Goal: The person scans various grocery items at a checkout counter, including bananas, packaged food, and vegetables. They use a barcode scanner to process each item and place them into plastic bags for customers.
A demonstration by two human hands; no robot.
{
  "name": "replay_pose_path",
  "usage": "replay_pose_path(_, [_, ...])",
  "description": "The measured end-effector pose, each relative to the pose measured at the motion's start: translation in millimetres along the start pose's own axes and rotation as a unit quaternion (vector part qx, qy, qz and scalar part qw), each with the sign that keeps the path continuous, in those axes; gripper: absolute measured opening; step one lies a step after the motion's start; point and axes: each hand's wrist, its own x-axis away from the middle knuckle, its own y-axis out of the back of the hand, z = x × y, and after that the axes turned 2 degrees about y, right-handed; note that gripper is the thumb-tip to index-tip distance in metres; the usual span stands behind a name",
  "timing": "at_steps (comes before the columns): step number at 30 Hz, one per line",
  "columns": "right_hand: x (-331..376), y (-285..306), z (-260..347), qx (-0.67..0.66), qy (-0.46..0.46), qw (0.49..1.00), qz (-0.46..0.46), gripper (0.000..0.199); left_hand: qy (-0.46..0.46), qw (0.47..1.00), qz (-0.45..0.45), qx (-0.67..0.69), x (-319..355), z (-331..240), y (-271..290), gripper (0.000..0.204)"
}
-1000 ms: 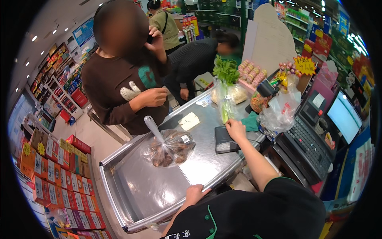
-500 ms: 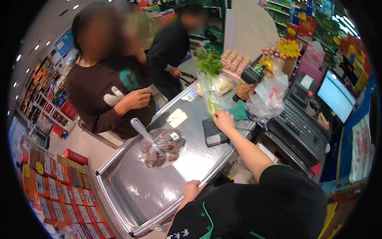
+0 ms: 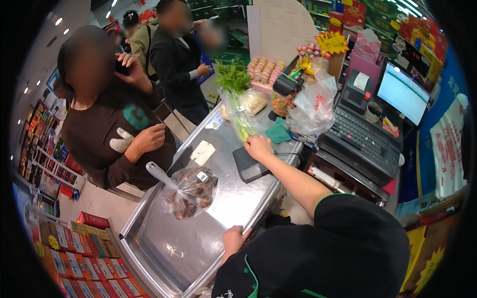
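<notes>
My right hand [image 3: 260, 149] lies on the corner of a flat black box-like device [image 3: 249, 164], its fingers curled and their tips hidden. Just beyond the fingers are the stalk ends of a bagged bunch of celery [image 3: 243, 119], leafy tops pointing away. A green cloth [image 3: 279, 130] lies to the right of this hand. My left hand [image 3: 235, 240] is bent over the near metal rim of the counter [image 3: 166, 251], thumb along the edge. Farther left, a tied clear bag of brown lumpy produce [image 3: 191, 196] sits on the counter, apart from both hands.
A white card [image 3: 202, 153] lies near the counter's far edge. Right of my arm stand a plastic carrier bag [image 3: 313, 109], a keyboard [image 3: 365, 139] and a screen [image 3: 403, 97]. Across the counter stands a person in a brown sweater [image 3: 107, 124]; behind is another in a dark suit [image 3: 176, 69].
The whole scene has shifted left in view. The person in brown now holds a dark object to the head. The person in the dark suit stands more upright. My hands keep their places.
</notes>
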Motion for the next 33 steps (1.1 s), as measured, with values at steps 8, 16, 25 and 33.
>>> replay_pose_path(8, [0,2,1,0.011,0.008,1.0,0.01,0.022,0.004,1.0,-0.015,0.009,1,4,-6,0.045])
replay_pose_path(16, [0,-2,0,0.023,0.014,1.0,0.006,0.023,-0.008,1.0,-0.015,0.012,1,5,-8,0.046])
replay_pose_path(25, [-1,-7,-2,0.04,0.032,0.999,-0.011,0.024,-0.005,1.0,0.001,0.01,-1,11,-9,0.046])
replay_pose_path(33, [-1,-7,-1,0.067,0.034,0.997,-0.006,0.023,0.001,1.0,0.012,0.015,-2,10,-6,0.045])
